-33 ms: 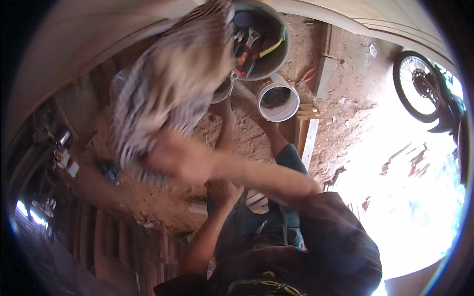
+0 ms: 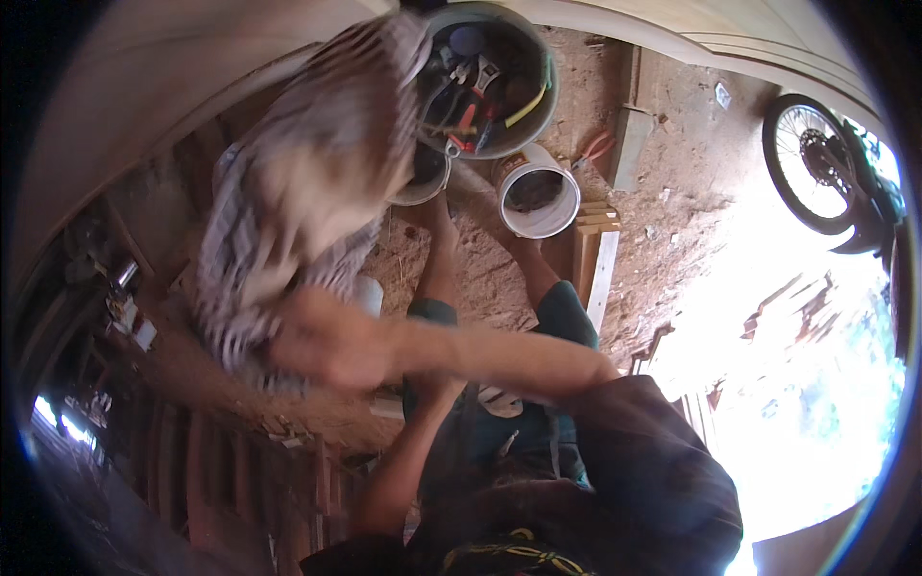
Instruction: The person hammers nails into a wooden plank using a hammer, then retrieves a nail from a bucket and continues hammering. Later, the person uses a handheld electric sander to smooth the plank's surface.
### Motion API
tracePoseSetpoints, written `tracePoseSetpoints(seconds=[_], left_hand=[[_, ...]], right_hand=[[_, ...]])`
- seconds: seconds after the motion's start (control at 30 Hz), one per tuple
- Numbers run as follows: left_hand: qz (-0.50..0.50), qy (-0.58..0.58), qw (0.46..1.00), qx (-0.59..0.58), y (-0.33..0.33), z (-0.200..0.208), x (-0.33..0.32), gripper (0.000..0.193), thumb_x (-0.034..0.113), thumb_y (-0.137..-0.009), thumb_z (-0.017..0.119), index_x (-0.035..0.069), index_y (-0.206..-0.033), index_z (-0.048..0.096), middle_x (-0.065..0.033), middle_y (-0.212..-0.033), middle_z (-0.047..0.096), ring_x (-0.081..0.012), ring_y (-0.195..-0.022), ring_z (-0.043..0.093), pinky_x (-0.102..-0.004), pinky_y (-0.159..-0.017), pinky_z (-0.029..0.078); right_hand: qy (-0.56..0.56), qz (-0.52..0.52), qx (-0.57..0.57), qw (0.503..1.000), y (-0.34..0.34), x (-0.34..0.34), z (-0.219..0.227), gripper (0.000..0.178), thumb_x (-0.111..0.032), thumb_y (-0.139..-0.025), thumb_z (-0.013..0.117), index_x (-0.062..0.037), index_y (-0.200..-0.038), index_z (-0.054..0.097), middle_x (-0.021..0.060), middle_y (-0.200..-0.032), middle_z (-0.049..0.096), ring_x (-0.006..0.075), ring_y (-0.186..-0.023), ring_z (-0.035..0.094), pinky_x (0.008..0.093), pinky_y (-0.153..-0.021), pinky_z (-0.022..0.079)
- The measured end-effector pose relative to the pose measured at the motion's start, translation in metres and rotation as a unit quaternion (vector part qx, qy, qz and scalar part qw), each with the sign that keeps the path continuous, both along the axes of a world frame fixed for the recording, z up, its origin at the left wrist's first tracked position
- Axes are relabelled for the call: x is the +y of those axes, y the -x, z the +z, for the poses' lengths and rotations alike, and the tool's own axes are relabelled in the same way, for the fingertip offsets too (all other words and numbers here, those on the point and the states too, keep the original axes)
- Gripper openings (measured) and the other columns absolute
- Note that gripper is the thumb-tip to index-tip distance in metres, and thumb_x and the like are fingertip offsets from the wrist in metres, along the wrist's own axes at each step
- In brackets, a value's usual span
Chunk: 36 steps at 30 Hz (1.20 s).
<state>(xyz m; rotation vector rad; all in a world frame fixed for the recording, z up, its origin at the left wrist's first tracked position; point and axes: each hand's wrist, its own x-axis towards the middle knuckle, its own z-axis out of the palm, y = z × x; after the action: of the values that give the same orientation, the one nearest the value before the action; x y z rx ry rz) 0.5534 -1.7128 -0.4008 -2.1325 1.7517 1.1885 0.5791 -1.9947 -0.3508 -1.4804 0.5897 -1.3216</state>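
Observation:
My right arm reaches across to the left, and my blurred right hand is closed on the lower end of a striped cloth. The cloth is dark and pale striped with a plain beige area. It hangs bunched up, reaching toward the rim of a dark tub. Close to my lap is my left hand, beneath my right forearm, which hides its fingers. Inside the tub lie an adjustable wrench, red-handled tools and a yellow-green strip.
A white bucket lies tipped beyond my knees, with red-handled pliers beside it. Wooden blocks sit on the dirt floor to its right. A motorcycle wheel stands at far right. Planks line the lower left.
My right hand and the striped cloth have shifted left and a little nearer. More of the tub and a pale object behind the cloth now show.

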Motion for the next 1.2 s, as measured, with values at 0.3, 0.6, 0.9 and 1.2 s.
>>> tracePoseSetpoints(seconds=[0.3, 0.6, 0.9, 1.2], left_hand=[[0.046, -0.065, 0.997, -0.007, 0.011, 0.020, -0.064, 0.039, 0.041, -0.088, 0.073, 0.010, -0.111, 0.067, -0.0072, -0.115, 0.067, -0.0314, -0.124, 0.057, -0.0551, -0.106, 0.040], [0.005, -0.033, 0.997, -0.071, 0.014, 0.020, -0.069, 0.034, 0.037, -0.084, 0.075, 0.011, -0.105, 0.069, -0.0047, -0.113, 0.067, -0.0292, -0.123, 0.057, -0.0580, -0.104, 0.038], [0.014, -0.050, 0.998, -0.043, 0.011, 0.020, -0.086, 0.033, 0.037, -0.086, 0.073, 0.011, -0.105, 0.071, -0.0045, -0.114, 0.068, -0.0293, -0.122, 0.058, -0.0582, -0.109, 0.036], [0.021, -0.055, 0.996, -0.061, 0.006, 0.023, -0.090, 0.034, 0.038, -0.086, 0.074, 0.012, -0.107, 0.071, -0.0052, -0.118, 0.068, -0.0300, -0.124, 0.058, -0.0585, -0.109, 0.037]], right_hand=[[-0.121, 0.181, 0.052, 0.975, -0.018, 0.034, 0.006, 0.025, -0.021, -0.087, 0.064, 0.0009, -0.093, 0.073, 0.0215, -0.083, 0.072, 0.0385, -0.082, 0.074, 0.0498, -0.072, 0.060], [-0.299, -0.111, 0.507, 0.801, 0.141, -0.048, -0.168, 0.042, -0.021, -0.092, 0.073, -0.0037, -0.129, 0.063, 0.0184, -0.129, 0.062, 0.0354, -0.115, 0.065, 0.0438, -0.093, 0.056], [-0.440, -0.196, 0.256, 0.838, 0.190, -0.032, -0.203, 0.044, -0.012, -0.102, 0.056, -0.0025, -0.145, 0.049, 0.0152, -0.122, 0.066, 0.0266, -0.108, 0.070, 0.0390, -0.087, 0.057], [-0.145, 0.114, 0.546, 0.817, 0.140, -0.196, -0.245, 0.050, -0.006, -0.082, 0.065, -0.0150, -0.131, 0.067, 0.0158, -0.121, 0.069, 0.0326, -0.108, 0.071, 0.0437, -0.086, 0.059]])
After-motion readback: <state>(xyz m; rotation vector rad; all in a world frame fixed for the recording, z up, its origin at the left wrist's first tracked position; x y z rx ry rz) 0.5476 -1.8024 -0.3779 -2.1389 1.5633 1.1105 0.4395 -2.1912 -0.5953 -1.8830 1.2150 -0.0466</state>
